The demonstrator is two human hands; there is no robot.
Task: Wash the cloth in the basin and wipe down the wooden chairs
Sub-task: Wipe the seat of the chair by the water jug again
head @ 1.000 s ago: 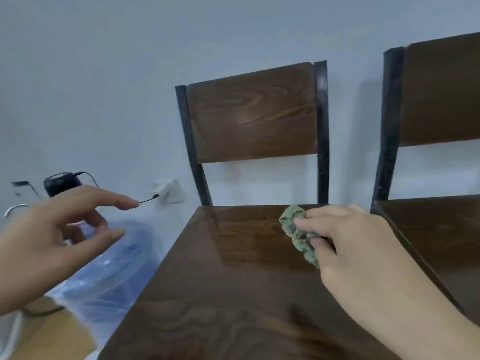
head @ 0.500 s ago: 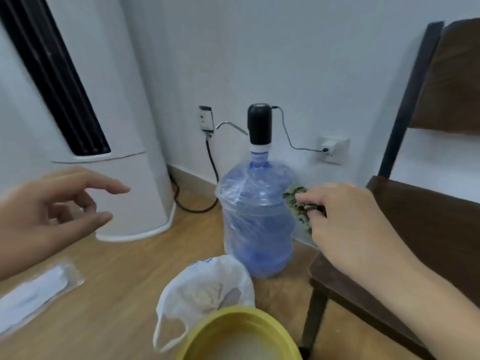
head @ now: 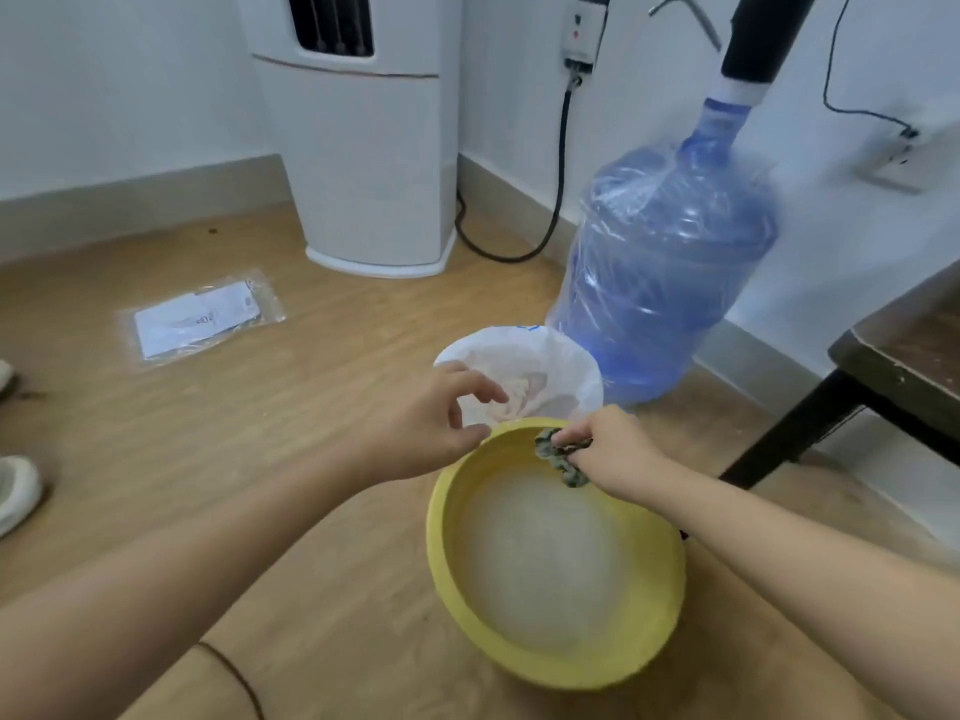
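Note:
A yellow basin (head: 644, 652) with cloudy water stands on the wooden floor in front of me. My right hand (head: 610, 452) grips a small bunched green cloth (head: 553, 452) just above the water at the basin's far rim. My left hand (head: 434, 426) hovers at the far left rim, fingers apart, holding nothing. Only a corner of one dark wooden chair (head: 904, 356) shows at the right edge, its black leg beside the basin.
A white plastic bag (head: 566, 371) sits right behind the basin. A large blue water bottle (head: 665, 272) with a pump stands by the wall. A white floor unit (head: 374, 148), a black cable (head: 556, 189), a flat plastic packet (head: 200, 319) and shoes (head: 15, 491) at the left edge.
My view swung from the chair seat down to the floor. My right hand carried the cloth off the chair to the basin, and my left hand came in to the basin's rim.

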